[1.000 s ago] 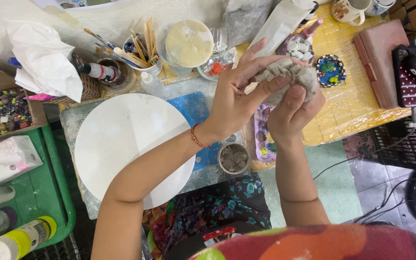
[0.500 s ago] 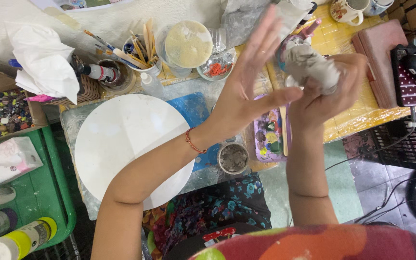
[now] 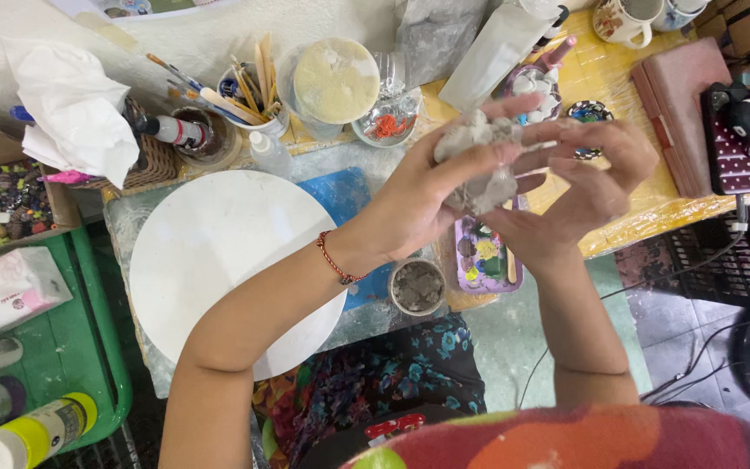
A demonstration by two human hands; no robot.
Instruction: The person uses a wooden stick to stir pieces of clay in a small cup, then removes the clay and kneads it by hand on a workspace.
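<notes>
While both hands press it, grey clay lump (image 3: 479, 161) upright-long, left hand (image 3: 427, 200) gripping, right hand (image 3: 588, 187) cupping it

Single view, from a camera worn on the person's head, facing almost straight down over the forearms. The left hand (image 3: 427, 195) and right hand (image 3: 579, 195) meet in the upper middle of the frame, close to the lens, above the table (image 3: 644, 217). Left of the hands lies a white disc (image 3: 219, 252); beyond them, a cup of tools (image 3: 249, 95). Nearer than the hands, the person's clothing fills the bottom edge. Right of the hands, floor (image 3: 696, 321) shows. No second view shares the scene.
</notes>
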